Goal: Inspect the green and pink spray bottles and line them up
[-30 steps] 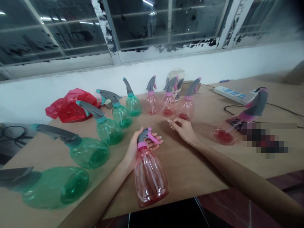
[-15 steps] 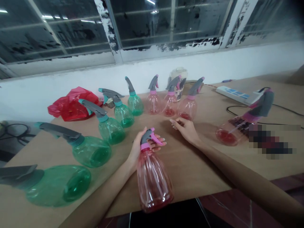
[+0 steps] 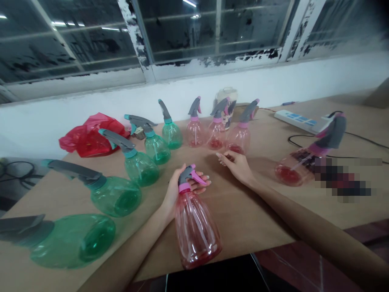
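Left hand loosely grasps pink bottle: could slip. Right hand half-curled, contents unclear; could bump standing bottle beyond.

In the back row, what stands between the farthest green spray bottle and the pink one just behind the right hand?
The head view shows two: a left pink bottle and a middle pink bottle, side by side.

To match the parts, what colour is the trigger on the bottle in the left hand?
The trigger is pink; the head view shows it best.
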`<state>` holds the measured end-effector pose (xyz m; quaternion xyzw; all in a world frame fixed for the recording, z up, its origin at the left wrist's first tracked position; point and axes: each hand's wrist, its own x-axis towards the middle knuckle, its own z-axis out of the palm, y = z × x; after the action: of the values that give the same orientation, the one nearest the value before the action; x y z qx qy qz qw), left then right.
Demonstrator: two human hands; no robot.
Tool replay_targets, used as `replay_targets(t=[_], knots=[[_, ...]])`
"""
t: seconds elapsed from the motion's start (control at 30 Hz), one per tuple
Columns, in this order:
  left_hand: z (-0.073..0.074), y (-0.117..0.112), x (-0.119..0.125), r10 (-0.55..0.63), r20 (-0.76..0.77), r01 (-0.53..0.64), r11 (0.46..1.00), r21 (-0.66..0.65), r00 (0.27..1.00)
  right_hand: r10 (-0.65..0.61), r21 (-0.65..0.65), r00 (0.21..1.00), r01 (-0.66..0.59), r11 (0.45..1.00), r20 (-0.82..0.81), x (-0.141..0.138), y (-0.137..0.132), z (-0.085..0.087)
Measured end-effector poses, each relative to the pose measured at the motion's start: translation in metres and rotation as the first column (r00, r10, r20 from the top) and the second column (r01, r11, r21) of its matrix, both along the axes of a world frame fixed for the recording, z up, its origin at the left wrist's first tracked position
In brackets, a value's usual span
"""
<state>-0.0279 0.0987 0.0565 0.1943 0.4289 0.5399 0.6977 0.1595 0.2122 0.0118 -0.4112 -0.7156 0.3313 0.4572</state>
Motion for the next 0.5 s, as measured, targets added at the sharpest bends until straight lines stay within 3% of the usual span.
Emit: replay_targets(t=[0.3,0.4,0.5], knots=[[0.004,-0.002,0.000,-0.001,-0.048,0.002,1.000,0.027,0.999,-0.005,0.001,0.999,0.005,1.000,0.034,-0.004,-0.005,0.005],[0.013,0.000,-0.002,0.022,-0.103,-0.013,0.996,0.091,0.994,0.045,-0.025,0.999,-0.044,0.999,0.031,-0.007,-0.018,0.019],[0.028,0.006,-0.003,0.111,-0.198,-0.065,0.972,0.224,0.974,0.185,-0.111,0.980,-0.177,0.978,0.068,-0.002,-0.047,0.044]])
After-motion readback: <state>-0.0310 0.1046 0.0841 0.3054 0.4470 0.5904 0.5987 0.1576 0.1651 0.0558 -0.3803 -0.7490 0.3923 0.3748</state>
